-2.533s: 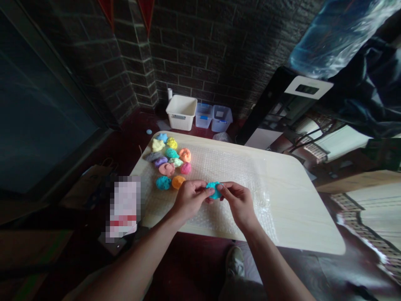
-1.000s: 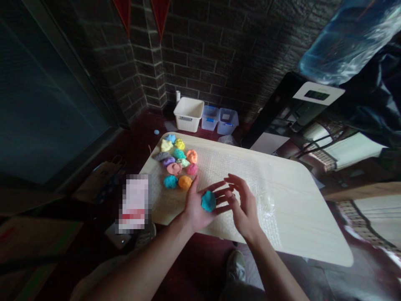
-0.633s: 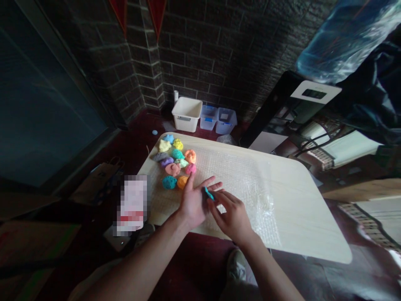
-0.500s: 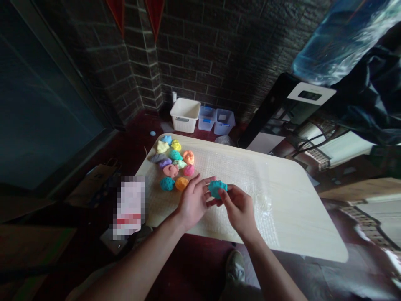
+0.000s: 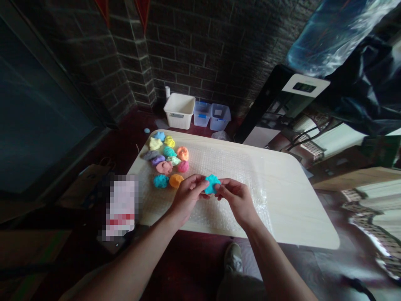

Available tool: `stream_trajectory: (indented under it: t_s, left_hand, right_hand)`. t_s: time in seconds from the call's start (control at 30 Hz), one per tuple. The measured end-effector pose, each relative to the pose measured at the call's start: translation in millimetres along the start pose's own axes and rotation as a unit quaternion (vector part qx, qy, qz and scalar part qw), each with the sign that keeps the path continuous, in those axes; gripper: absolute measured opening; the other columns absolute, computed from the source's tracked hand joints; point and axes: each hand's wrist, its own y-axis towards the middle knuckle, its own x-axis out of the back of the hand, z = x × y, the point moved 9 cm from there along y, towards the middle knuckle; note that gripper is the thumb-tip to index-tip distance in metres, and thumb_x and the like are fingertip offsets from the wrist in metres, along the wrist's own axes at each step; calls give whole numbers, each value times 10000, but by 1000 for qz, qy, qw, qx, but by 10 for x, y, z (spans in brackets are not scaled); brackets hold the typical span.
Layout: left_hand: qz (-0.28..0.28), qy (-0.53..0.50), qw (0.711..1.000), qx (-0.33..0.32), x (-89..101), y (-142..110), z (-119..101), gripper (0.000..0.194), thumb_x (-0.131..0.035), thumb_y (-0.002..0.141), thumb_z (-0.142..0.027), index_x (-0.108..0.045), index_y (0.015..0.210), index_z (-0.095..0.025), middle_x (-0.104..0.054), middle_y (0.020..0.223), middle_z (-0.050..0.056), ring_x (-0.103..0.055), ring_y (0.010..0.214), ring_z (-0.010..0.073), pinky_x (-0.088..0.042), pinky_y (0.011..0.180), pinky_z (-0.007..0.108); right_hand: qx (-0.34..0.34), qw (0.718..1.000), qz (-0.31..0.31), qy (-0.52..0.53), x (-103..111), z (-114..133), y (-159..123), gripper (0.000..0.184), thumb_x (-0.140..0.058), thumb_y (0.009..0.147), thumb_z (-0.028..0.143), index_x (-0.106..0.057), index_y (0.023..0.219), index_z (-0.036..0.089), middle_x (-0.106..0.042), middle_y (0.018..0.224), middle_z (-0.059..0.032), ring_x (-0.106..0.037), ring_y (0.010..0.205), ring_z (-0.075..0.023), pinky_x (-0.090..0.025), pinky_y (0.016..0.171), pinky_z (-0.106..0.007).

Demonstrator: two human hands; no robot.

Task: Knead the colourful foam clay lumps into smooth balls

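Observation:
A flattened lump of turquoise modelling clay is held up over the table between both hands. My left hand pinches its left edge, thumb on top. On the opposite edge, my right hand grips it between thumb and fingers. To the left of my hands lie several clay lumps, among them an orange one nearest my left hand, a teal one, a dusty pink one and a bright pink one. The undersides of my fingers are hidden.
Bubble wrap covers much of the pale wooden table. Beyond the far edge stand a white basket and two clear bins. A water dispenser rises at the back right. A paper bag is on the floor at left.
My left hand has closed from spread fingers to a pinch on the turquoise clay. The clay now shows its flat side more fully. The whole view has shifted slightly.

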Motion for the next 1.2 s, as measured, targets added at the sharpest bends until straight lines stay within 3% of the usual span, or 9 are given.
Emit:
stream_trajectory:
  t_s: [0.2, 0.37, 0.67, 0.83, 1.03, 1.2]
  left_hand:
    - [10, 42, 999, -18, 23, 8, -35, 297, -815, 850, -444, -766, 932, -163, -766, 851, 64, -691, 736, 179, -554, 670, 289]
    - [16, 23, 1000, -11, 23, 15, -18, 299, -828, 842, -446, -793, 900, -154, -764, 828, 72, -684, 739, 181, -563, 717, 313]
    - [4, -12, 1000, 10, 34, 15, -10, 326, -896, 759, -448, -784, 843, -153, -746, 811, 64, -670, 735, 171, -556, 700, 302]
    - [4, -31, 999, 11, 47, 31, 1, 317, -905, 752, -426, -786, 846, -147, -739, 784, 55, -652, 701, 155, -549, 698, 298]
    - [-20, -25, 1000, -2, 107, 41, -16, 289, -870, 791, -407, -775, 907, -160, -777, 843, 65, -702, 736, 170, -548, 686, 287]
    - [0, 3, 1000, 0, 65, 30, -29, 294, -848, 804, -405, -793, 967, -166, -789, 883, 70, -703, 739, 174, -551, 676, 286]
  right_hand:
    - [-4, 1000, 7, -6, 0, -32, 9, 244, -854, 839, 429, -820, 851, 187, -731, 737, -34, -596, 653, -147, -475, 640, -299]
    - [-32, 997, -23, 61, 11, -109, 9, 268, -872, 807, 452, -797, 765, 198, -709, 713, -21, -589, 644, -144, -480, 635, -291]
    - [-47, 996, -13, 72, -26, -121, 1, 284, -870, 797, 469, -783, 731, 206, -688, 698, -18, -565, 631, -145, -464, 607, -282]
    - [-56, 991, -6, 118, -51, -116, -1, 278, -849, 827, 477, -794, 812, 205, -680, 733, -18, -575, 659, -140, -459, 594, -259]
    - [-47, 997, -8, 67, -2, -97, -12, 242, -924, 742, 410, -800, 812, 214, -697, 679, -7, -585, 620, -141, -453, 573, -268]
    - [-26, 999, -5, 47, 11, -99, -1, 215, -901, 775, 403, -802, 812, 216, -708, 665, -3, -585, 599, -137, -454, 586, -282]
